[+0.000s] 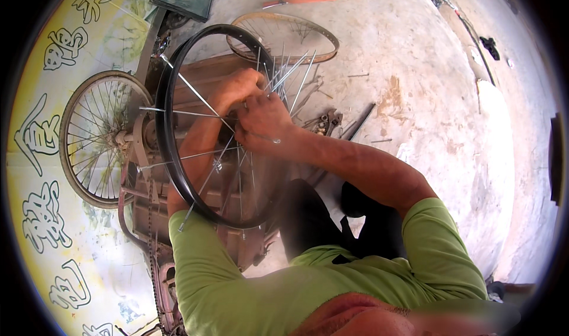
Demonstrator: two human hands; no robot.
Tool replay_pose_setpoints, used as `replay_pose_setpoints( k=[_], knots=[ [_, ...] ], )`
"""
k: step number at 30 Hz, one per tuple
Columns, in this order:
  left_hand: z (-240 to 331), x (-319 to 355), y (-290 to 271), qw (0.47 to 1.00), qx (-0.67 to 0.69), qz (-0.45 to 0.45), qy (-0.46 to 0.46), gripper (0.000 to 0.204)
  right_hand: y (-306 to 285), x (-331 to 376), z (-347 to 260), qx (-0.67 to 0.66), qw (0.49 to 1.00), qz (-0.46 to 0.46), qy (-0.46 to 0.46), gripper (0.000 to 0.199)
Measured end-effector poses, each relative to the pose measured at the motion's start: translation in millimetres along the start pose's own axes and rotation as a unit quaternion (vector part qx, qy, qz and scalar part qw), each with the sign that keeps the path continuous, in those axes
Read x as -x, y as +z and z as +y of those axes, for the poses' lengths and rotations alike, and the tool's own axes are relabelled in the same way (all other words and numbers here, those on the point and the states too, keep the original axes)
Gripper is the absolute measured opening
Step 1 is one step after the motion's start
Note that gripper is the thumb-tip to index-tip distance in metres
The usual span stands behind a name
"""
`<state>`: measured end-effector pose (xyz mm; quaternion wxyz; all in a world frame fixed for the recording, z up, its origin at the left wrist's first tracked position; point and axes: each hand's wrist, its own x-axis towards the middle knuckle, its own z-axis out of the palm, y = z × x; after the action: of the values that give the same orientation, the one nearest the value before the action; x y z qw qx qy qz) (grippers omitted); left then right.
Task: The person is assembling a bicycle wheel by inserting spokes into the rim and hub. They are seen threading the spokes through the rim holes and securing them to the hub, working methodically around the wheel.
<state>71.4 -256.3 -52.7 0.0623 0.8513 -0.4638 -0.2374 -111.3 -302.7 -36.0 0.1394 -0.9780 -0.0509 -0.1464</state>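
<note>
A black wheel rim (168, 140), likely light and stiff, sits at eleven o'clock from the person's knees (305, 208), best taken by its outer edge; its thin spokes (191, 86) look easily bent. Left hand (240, 88) and right hand (262, 121) curl together toward its two o'clock, what they pinch unclear. A spoked wheel (121, 137) crowds nine o'clock; concrete floor (438, 99) spreads toward three.

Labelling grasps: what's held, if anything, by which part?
Probably spokes, near their inner ends inside the black rim, by left hand and right hand; exact grip hidden.
</note>
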Motion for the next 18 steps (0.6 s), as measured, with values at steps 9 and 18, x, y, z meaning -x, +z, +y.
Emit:
replay_pose_setpoints(
  k=[9, 18],
  knots=[
    [-7, 11, 5, 0.986, 0.135, 0.098, 0.024, 0.023, 5, 1, 2, 0.006, 0.999, 0.042, 0.001, 0.033],
    [12, 31, -2, 0.973, 0.184, 0.135, -0.02, 0.016, 6, 3, 1, -0.033, 0.998, 0.047, 0.009, 0.031]
  ],
)
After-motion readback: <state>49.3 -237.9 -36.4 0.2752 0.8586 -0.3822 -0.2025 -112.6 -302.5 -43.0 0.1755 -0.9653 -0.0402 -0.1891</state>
